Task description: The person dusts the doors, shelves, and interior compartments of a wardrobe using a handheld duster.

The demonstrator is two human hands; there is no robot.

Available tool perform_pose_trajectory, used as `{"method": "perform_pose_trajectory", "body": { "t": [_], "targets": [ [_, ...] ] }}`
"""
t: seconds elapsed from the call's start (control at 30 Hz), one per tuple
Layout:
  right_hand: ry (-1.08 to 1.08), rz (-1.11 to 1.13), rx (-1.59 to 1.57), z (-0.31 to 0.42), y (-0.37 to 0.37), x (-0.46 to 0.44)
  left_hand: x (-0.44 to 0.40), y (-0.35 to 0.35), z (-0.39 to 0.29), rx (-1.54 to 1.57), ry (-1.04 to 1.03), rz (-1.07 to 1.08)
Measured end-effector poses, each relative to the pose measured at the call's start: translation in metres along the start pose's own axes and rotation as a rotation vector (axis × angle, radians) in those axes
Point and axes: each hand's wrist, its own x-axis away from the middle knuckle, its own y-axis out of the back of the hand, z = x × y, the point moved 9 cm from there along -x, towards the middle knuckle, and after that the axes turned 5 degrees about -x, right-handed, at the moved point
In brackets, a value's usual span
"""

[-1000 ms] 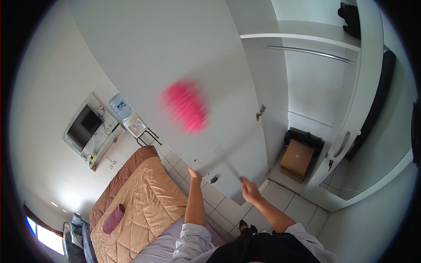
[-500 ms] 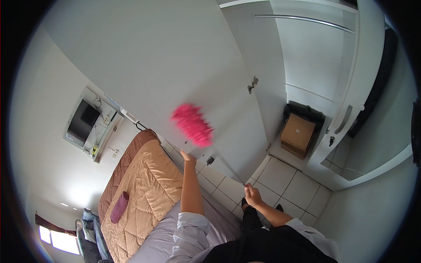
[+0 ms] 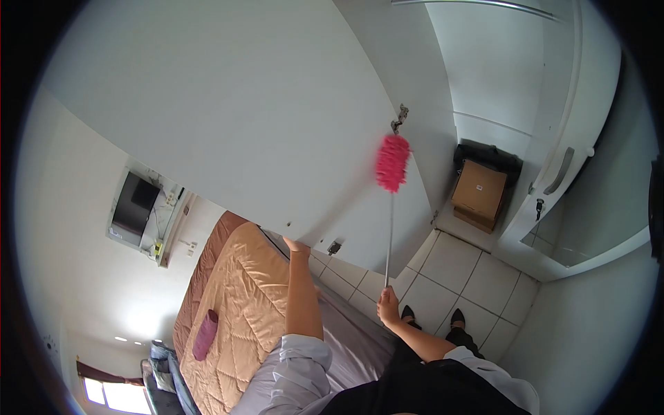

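My right hand (image 3: 389, 306) is closed around the lower end of a long thin metal handle. At its top is the fluffy pink head of a duster (image 3: 393, 164), which lies against or just over the inner face of the open white wardrobe door (image 3: 277, 124), close under a metal hinge (image 3: 399, 119). My left hand (image 3: 296, 245) grips the door's edge, with its fingers mostly hidden behind the panel. Near that hand a small dark lock (image 3: 335, 247) sits on the door.
Inside the wardrobe, a cardboard box (image 3: 478, 187) stands before a black bag (image 3: 501, 158). Mirrored door (image 3: 598, 200) is at right. A bed with a tan comforter (image 3: 256, 283) and purple bolster (image 3: 206, 335) lies left. A television (image 3: 134, 205) hangs on the wall. Floor is tiled (image 3: 449, 263).
The duster head has swung right across the door toward the hinge, and its handle now stands nearly upright. My left hand stays at the door edge. My view has shifted slightly.
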Motion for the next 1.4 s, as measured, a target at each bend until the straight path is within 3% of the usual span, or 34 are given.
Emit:
{"method": "perform_pose_trajectory", "body": {
  "t": [0.07,0.1,0.17,0.27,0.33,0.43,0.47,0.53,0.6,0.7,0.8,0.87,0.93,0.97,1.03,1.07,1.13,1.2,1.23,1.27,1.33,1.4],
  "targets": [
    [-0.861,-0.043,-0.596,-0.07,-0.019,0.031,-0.01,0.001,0.002,0.025,0.023,0.042],
    [-0.86,-0.062,-0.598,-0.073,-0.02,0.027,-0.013,0.0,0.004,0.053,0.038,0.071],
    [-1.167,-0.175,-0.963,-0.088,-0.045,0.026,-0.015,-0.002,0.004,0.1,0.052,0.106],
    [-1.071,-0.221,-1.134,-0.043,-0.08,-0.015,-0.017,-0.01,-0.001,0.118,0.043,0.136],
    [-0.742,-0.11,-0.989,-0.023,-0.087,-0.045,-0.016,-0.003,0.004,0.081,0.043,0.137],
    [-0.869,-0.349,-0.803,-0.08,-0.086,-0.032,-0.021,-0.001,0.008,0.026,0.006,0.189],
    [-0.872,-0.364,-0.822,-0.098,-0.084,-0.032,-0.022,0.002,0.008,0.047,-0.011,0.178],
    [-1.171,-0.403,-1.0,-0.146,-0.088,-0.013,-0.025,0.003,0.007,0.063,-0.016,0.179],
    [-1.184,-0.388,-1.101,-0.146,-0.096,-0.019,-0.023,0.0,0.006,0.062,-0.001,0.198],
    [-0.792,-0.41,-0.815,-0.085,-0.085,-0.038,-0.024,-0.01,0.0,0.014,-0.032,0.269],
    [-0.685,-0.493,-0.58,-0.112,-0.071,-0.038,-0.036,0.003,0.014,0.077,0.014,0.272],
    [-0.809,-0.524,-0.683,-0.154,-0.049,-0.032,-0.031,0.002,0.015,0.064,0.023,0.311],
    [-1.241,-0.424,-0.919,-0.218,-0.063,-0.013,-0.023,-0.005,0.012,0.061,0.03,0.354],
    [-1.238,-0.437,-0.931,-0.214,-0.062,-0.014,-0.021,-0.005,0.01,0.024,0.02,0.331],
    [-1.029,-0.494,-0.849,-0.191,-0.05,-0.029,-0.024,-0.004,0.012,-0.012,0.011,0.323],
    [-1.022,-0.502,-0.853,-0.186,-0.051,-0.03,-0.027,-0.002,0.014,0.06,0.029,0.325],
    [-0.762,-0.513,-0.544,-0.169,-0.032,-0.045,-0.031,0.001,0.02,0.142,0.041,0.334],
    [-0.908,-0.542,-0.637,-0.225,-0.02,-0.038,-0.037,0.007,0.017,0.086,-0.008,0.313],
    [-0.886,-0.539,-0.642,-0.328,0.0,-0.026,-0.035,0.004,0.014,0.098,-0.021,0.326],
    [-1.11,-0.371,-0.654,-0.42,-0.014,-0.03,-0.031,0.004,0.014,0.092,-0.01,0.292],
    [-0.994,-0.431,-0.645,-0.355,-0.01,-0.045,-0.032,0.008,0.013,0.098,-0.01,0.277],
    [-0.82,-0.549,-0.603,-0.285,-0.013,-0.044,-0.03,0.0,0.015,-0.048,-0.058,0.456]
  ]
}}
